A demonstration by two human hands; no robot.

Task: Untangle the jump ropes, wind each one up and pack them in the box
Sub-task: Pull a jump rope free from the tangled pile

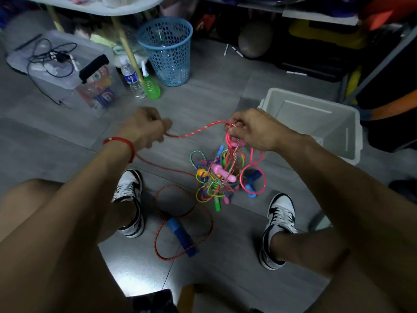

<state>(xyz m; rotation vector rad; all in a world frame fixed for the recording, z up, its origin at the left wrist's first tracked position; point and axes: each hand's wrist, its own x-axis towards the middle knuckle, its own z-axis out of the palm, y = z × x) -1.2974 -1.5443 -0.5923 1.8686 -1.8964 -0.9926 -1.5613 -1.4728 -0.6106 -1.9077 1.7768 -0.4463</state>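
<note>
Your left hand (144, 127) is curled around a red braided rope (194, 129), which runs in a shallow sag across to your right hand (250, 129); the left hand is a little blurred, so exactly how the fingers lie on the cord cannot be made out. Your right hand pinches that same rope at its fingertips and also holds up the tangle of jump ropes (221, 175) — a knot of pink, green, orange, blue and braided cords with several plastic handles caught in it, a pink handle (224, 173) lying across the middle. The tangle hangs from your right hand, with its lower end near the grey tiled floor (203, 82) between your two sneakers (whether it touches the tiles you cannot tell from here). From your left hand the red rope also drops back under your wrist and then lies in loose loops on the floor, ending at a blue handle (180, 236) that rests on the tiles just beside your left sneaker (130, 202). The box (352, 123) — a pale, open plastic bin — sits on the floor just beyond your right hand, tipped slightly toward you, with no rope in the part you can see. Further back, to the left, stand a blue mesh wastebasket (167, 50), a water bottle (132, 77) and a green bottle (151, 86) close together, and a clear lidded storage tub (61, 64) with black cables lying on its lid.
</note>
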